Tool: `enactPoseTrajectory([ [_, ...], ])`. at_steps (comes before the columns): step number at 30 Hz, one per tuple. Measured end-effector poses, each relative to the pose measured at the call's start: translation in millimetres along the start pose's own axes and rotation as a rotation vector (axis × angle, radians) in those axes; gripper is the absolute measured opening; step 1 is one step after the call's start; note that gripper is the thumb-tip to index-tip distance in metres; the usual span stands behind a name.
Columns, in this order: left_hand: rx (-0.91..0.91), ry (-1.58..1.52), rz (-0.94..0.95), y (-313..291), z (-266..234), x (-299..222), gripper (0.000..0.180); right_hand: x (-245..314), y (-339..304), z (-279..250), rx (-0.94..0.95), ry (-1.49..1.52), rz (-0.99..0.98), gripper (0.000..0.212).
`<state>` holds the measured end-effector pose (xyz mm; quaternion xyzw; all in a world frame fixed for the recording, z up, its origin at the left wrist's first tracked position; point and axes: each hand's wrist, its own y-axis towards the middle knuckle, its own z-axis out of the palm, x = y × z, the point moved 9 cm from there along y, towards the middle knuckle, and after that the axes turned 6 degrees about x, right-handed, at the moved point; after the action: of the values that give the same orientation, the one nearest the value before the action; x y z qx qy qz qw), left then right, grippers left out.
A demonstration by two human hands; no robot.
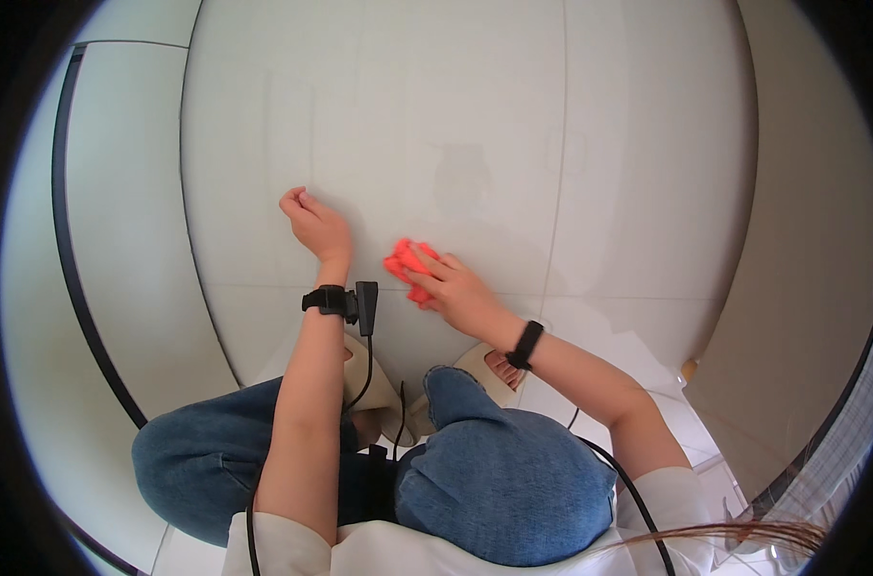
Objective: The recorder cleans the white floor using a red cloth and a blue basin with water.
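A crumpled bright red-orange cloth [418, 264] lies bunched on the pale tiled floor [436, 115] in front of my feet. My right hand [460, 295] presses down on it, fingers stretched over its top and right side. To the left, my left hand [317, 227] is held out over the floor, its fingers curled in toward the palm, apart from the cloth. I see nothing in it. Black bands circle both wrists, and the left one carries a small black device [365, 307] with a cable.
My slippers [475, 376] and bent knees in blue jeans [503, 480] are close below my hands. White cabinet fronts [119, 192] rise along the left, and a beige panel [801, 269] stands at the right. Black cables [638, 490] run past my arms. Grey checked fabric [839, 442] hangs at the lower right.
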<state>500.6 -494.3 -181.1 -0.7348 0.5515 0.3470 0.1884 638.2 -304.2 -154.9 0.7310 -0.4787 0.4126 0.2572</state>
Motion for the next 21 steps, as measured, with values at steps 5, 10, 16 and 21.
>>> enactPoseTrajectory([
  [5, 0.073, -0.146, -0.083, 14, 9, -17, 0.019, 8, 51, 47, 0.023, 0.055, -0.118, 0.04],
  [10, 0.04, -0.171, -0.044, 41, -1, -33, 0.017, 15, 33, 76, 0.261, -0.021, -0.267, 0.03],
  [16, 0.08, -0.185, 0.049, 46, -3, -52, 0.016, 11, -39, 16, 0.241, -0.039, -0.247, 0.033],
  [21, 0.08, -0.151, 0.05, 47, -1, -49, 0.017, -40, -113, -53, 0.242, -0.297, 0.076, 0.037],
])
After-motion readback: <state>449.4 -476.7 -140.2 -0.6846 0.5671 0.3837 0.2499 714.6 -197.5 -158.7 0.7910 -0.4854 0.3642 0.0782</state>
